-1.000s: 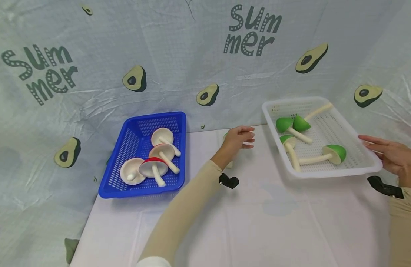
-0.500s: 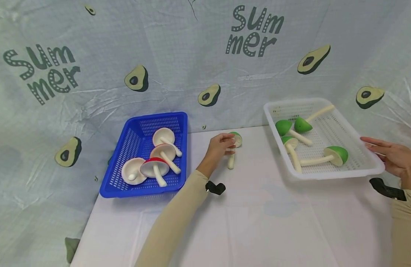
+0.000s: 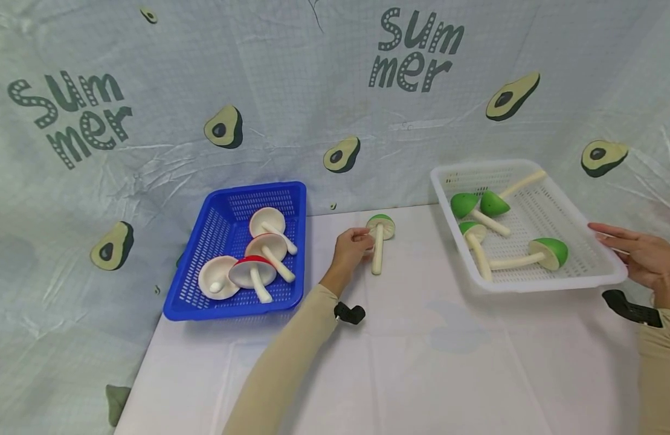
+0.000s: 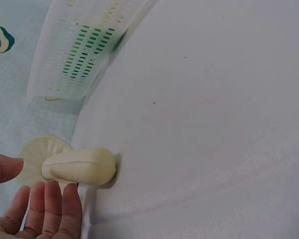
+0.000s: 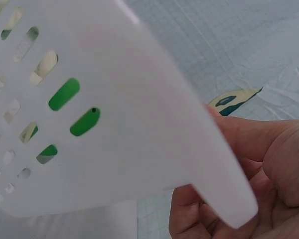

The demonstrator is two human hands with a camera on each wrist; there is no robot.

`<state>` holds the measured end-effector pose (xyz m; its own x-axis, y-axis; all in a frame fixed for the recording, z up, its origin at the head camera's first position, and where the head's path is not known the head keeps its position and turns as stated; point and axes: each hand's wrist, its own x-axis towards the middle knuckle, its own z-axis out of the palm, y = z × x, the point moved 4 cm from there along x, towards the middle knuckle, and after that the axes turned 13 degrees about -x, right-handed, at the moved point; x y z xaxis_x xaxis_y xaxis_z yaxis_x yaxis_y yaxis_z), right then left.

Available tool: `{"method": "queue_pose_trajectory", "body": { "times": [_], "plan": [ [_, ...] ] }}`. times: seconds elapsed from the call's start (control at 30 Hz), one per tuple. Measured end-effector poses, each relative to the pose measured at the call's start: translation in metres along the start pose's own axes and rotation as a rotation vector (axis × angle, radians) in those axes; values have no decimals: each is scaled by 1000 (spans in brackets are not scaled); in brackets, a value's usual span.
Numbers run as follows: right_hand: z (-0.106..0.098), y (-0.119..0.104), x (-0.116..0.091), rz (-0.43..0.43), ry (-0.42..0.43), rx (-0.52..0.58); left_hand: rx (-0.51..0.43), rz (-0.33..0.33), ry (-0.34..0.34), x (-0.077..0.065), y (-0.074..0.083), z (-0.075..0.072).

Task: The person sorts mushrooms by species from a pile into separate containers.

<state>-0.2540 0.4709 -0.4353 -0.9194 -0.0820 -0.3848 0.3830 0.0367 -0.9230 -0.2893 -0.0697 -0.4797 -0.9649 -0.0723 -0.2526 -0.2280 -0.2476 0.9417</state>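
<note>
A green-capped toy mushroom (image 3: 378, 241) lies on the table between the two baskets, its pale stem toward the person. Just left of its stem is the left hand (image 3: 350, 254). The left wrist view shows that hand's thumb and fingers (image 4: 53, 209) apart, with the mushroom (image 4: 79, 166) beyond them. At the right end of the white basket (image 3: 574, 281), the right hand (image 3: 647, 260) holds the rim. In the right wrist view its thumb passes behind the basket rim (image 5: 209, 149), and curled fingers (image 5: 182, 209) show underneath. Several green-capped mushrooms (image 3: 549, 252) lie in the white basket.
A blue basket (image 3: 234, 311) stands at the left with several red-capped toy mushrooms (image 3: 253, 275) in it. The white-covered table (image 3: 421, 374) meets a hanging avocado-print sheet (image 3: 291, 90) behind the baskets.
The left hand has moved left from over the mushroom to beside its stem, uncovering the cap and most of the stem. The right hand stays at the white basket.
</note>
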Motion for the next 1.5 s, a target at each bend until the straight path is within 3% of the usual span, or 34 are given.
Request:
{"method": "queue_pose_trajectory", "body": {
  "times": [0.13, 0.3, 0.53, 0.97, 1.23, 1.5],
  "plan": [
    [0, 1, 0, 2, 4, -4, 18, -24, 3, 0, -5, 0],
    [1, 1, 1, 2, 8, -16, 121, -29, 0, -2, -8, 1],
    [3, -1, 1, -8, -18, 13, 231, -48, -55, -3, -8, 5],
    [1, 0, 1, 4, 2, -17, 102, -151, -73, -8, -7, 5],
    [1, 1, 1, 4, -1, -15, -29, -228, -130, -6, -11, 10],
    [2, 0, -1, 2, 2, -2, -71, -222, -151, -7, -3, 14]
  ]
}}
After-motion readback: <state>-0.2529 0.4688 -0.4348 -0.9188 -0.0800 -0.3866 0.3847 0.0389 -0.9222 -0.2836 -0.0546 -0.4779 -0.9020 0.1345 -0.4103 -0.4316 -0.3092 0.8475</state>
